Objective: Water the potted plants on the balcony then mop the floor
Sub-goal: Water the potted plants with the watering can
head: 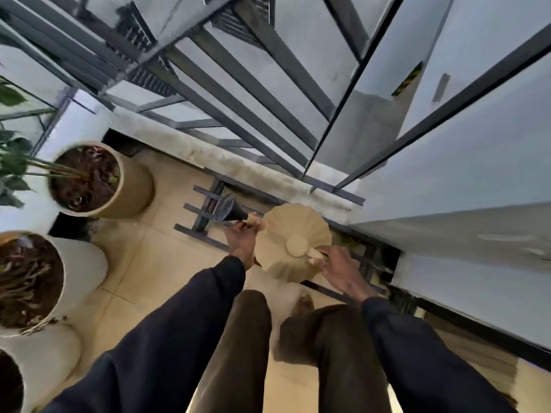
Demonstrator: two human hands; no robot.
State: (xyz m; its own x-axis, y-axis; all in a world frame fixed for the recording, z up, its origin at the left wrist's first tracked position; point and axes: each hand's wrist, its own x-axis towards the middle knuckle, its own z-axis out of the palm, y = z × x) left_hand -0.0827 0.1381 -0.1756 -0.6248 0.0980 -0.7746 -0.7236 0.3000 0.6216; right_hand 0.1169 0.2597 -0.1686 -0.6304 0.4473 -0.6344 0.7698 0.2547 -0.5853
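Holding a tan, ribbed watering can (290, 242) in both hands, low above the tiled floor (140, 263) and close to the railing base. Left hand (242, 238) wrapped around the neck of the spout, fingers closed on it just behind the dark flared rose (227, 208). Right hand (340, 268) at the opposite side, thumb and fingers pinching the short tan handle stub beside the round lid (297, 245). Can body between the two grips, spout pointing away from the left grip toward the nearest pot.

Three pots off to the left of the left grip: a tan pot (131, 186) with dark soil and leafy stems, well apart from the rose; a white pot (86, 263) nearer the body; a third at the frame edge, mostly cut off.

Risks, as judged from here: tipping now sends water onto the tiles rather than soil, since the rose sits short of any pot rim. Thin pinch on the stub may let a full can roll or slip. Wet tiles underfoot, slippery before mopping. Blurred view, so water level unknown.
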